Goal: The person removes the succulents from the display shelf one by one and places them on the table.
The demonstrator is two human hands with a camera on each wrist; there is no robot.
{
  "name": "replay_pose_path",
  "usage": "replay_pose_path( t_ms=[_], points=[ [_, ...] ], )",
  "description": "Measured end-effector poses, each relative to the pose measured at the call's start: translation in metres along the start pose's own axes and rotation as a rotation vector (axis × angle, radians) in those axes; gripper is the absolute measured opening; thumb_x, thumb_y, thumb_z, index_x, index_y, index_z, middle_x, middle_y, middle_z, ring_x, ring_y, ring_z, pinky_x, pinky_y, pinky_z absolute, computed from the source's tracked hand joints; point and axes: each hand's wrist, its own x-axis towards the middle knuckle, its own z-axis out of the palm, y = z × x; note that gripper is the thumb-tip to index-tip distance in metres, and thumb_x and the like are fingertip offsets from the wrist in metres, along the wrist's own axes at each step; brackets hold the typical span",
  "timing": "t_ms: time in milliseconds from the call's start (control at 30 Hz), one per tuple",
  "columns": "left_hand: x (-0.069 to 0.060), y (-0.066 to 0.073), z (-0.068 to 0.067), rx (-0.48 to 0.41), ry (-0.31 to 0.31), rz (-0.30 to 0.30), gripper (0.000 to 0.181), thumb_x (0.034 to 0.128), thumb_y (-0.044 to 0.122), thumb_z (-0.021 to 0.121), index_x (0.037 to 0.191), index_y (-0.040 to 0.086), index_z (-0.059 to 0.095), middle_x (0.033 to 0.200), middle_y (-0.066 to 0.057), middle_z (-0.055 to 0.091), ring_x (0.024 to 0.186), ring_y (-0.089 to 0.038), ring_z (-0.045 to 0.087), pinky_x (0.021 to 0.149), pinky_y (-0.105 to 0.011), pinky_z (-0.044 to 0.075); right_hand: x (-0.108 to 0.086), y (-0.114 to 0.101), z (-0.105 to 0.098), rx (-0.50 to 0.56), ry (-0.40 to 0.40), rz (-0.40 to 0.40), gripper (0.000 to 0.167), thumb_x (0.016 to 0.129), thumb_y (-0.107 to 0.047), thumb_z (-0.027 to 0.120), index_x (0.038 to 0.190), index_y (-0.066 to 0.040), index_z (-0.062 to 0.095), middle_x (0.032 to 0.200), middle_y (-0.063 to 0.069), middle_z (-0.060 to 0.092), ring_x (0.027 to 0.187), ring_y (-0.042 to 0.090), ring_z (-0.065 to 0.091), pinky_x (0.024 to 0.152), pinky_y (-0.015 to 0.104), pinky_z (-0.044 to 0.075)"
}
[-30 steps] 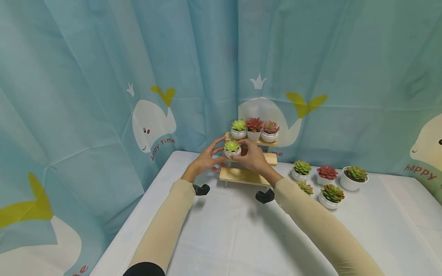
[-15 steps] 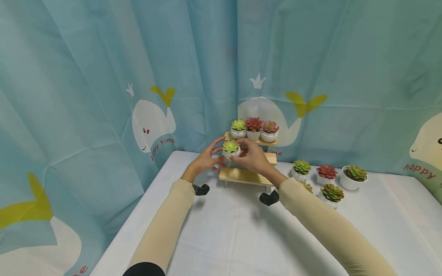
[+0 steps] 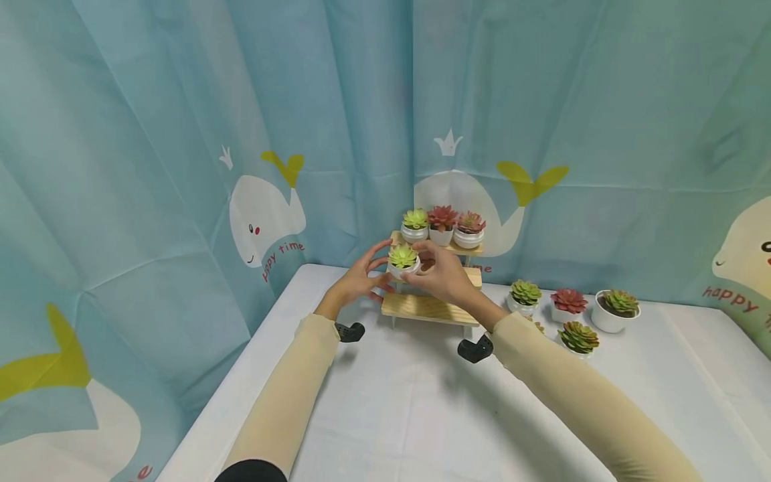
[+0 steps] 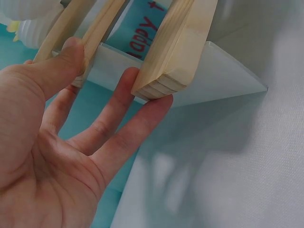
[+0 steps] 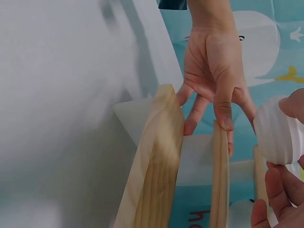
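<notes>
My right hand (image 3: 444,276) pinches the white pot of a lime-green potted succulent (image 3: 403,259) between thumb and fingers, at the left end of the middle shelf. In the right wrist view, the ribbed pot (image 5: 274,133) is tilted by the camera angle; whether its base touches the board cannot be told. At the left end of the three-tier wooden plant stand (image 3: 429,307), my left hand (image 3: 359,278) steadies it. The left wrist view shows that hand's thumb (image 4: 71,59) and a finger pinching the middle board, while other fingertips touch the lowest board.
Three potted succulents line the top shelf: lime green (image 3: 415,225), red (image 3: 442,224) and pinkish red (image 3: 470,229). Several more, including a red one (image 3: 568,304) and a green one in a wider pot (image 3: 614,310), stand on the white table right of the stand. A blue curtain (image 3: 355,134) hangs behind.
The right wrist and forearm have swung slightly to the right, with the pinched succulent shifting a little left at first. The left hand stays at the stand's end.
</notes>
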Motion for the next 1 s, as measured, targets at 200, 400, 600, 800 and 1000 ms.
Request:
replay_pose_path(
  t_ms=[200,400,600,800,1000],
  points=[
    [0.0,0.0,0.001,0.007,0.0,-0.001,0.077,0.1031,0.013,0.064,0.161,0.045,0.025,0.167,-0.013,0.026,0.099,-0.042,0.071,0.074,-0.054,0.06,-0.008,0.003,-0.008,-0.027,-0.007,-0.001,0.061,0.088,-0.029,0.083,0.139,-0.007,0.059,0.123,0.015,0.068,0.106,0.029,0.066,0.089,0.047,0.054],
    [0.0,0.0,0.0,0.027,0.001,0.014,0.077,0.1032,0.014,0.065,0.162,0.044,0.024,0.165,-0.01,0.032,0.095,-0.035,0.073,0.075,-0.054,0.06,-0.018,0.006,-0.02,-0.037,-0.017,-0.009,0.06,0.089,-0.029,0.082,0.14,-0.008,0.058,0.127,0.015,0.065,0.111,0.031,0.064,0.092,0.05,0.053],
    [-0.001,0.001,-0.001,0.015,-0.002,0.016,0.078,0.1031,0.014,0.065,0.162,0.044,0.024,0.164,-0.01,0.032,0.096,-0.036,0.072,0.075,-0.055,0.06,-0.027,0.011,-0.033,-0.055,-0.018,-0.01,0.06,0.089,-0.028,0.083,0.141,-0.01,0.058,0.13,0.014,0.064,0.109,0.03,0.064,0.088,0.048,0.055],
    [-0.002,0.001,0.0,0.012,-0.01,0.022,0.077,0.1034,0.014,0.065,0.162,0.043,0.024,0.164,-0.011,0.032,0.096,-0.035,0.073,0.073,-0.052,0.061,-0.038,0.015,-0.047,-0.081,-0.021,-0.004,0.062,0.089,-0.028,0.083,0.143,-0.011,0.057,0.129,0.013,0.064,0.107,0.029,0.063,0.083,0.045,0.056],
    [-0.002,0.001,-0.001,0.006,-0.011,0.031,0.077,0.1034,0.012,0.064,0.162,0.043,0.024,0.165,-0.012,0.031,0.094,-0.036,0.073,0.071,-0.052,0.061,-0.05,0.023,-0.061,-0.109,-0.015,-0.015,0.06,0.089,-0.029,0.083,0.142,-0.012,0.058,0.117,0.011,0.066,0.1,0.026,0.063,0.078,0.042,0.052]
  ],
)
